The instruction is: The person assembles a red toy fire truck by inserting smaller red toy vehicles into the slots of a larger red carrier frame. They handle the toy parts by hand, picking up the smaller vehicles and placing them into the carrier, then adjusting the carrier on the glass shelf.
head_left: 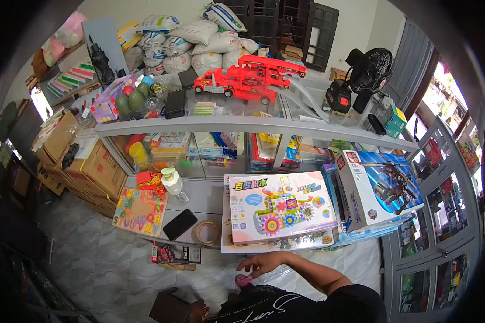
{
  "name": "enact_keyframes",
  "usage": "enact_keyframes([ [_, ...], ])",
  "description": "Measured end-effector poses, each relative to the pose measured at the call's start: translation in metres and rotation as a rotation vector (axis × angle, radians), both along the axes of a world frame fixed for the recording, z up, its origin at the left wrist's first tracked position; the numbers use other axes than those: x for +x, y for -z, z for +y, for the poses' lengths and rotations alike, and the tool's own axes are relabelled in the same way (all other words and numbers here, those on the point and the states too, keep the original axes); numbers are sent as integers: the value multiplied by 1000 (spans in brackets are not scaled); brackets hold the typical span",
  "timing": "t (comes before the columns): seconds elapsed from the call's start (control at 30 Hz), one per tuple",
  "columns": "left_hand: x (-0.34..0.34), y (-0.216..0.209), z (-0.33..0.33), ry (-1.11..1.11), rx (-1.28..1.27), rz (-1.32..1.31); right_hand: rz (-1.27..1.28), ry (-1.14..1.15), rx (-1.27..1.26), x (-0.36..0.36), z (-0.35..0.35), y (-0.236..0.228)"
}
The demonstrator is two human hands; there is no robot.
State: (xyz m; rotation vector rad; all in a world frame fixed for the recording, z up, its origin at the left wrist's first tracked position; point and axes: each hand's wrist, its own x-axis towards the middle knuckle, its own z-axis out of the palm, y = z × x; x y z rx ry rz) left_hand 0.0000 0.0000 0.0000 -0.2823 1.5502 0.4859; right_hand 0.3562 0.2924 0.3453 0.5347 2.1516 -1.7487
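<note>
My right hand (265, 262) hovers low, in front of the boxed toys, its fingers curved and apart. Just below its fingertips is a small pink thing (243, 280); whether they touch, I cannot tell. At the lower edge my left hand (199, 310) shows only in part, beside a dark brown boxy object (170, 306); its fingers are unclear. In front of me a toy box with a colourful gear-block picture (285, 207) lies on a larger flat box. To its left are a roll of tape (206, 232) and a black phone (180, 224).
An alphabet board (140, 212) and a pump bottle (172, 182) stand at left on the ledge. A boxed motorbike toy (385, 185) lies at right. Behind runs a glass display counter (242, 125) carrying a red toy truck (253, 81) and a black fan (371, 70). Cartons (94, 169) are stacked left.
</note>
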Motion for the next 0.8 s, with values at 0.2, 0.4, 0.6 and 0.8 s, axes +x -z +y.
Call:
enact_keyframes([
  [0.2, 10, -18, -23, -110, 57, 86, 322, 260, 122, 47, 47, -111],
  [0.4, 7, -22, -18, -34, 87, 92, 454, 1185, 1141, 77, 137, -159],
  [0.6, -26, -21, 4, 34, 118, 117, 369, 1497, 1479, 123, 216, -169],
  [0.8, -66, -21, 33, 88, 138, 182, 137, 1527, 1712, 162, 247, -168],
])
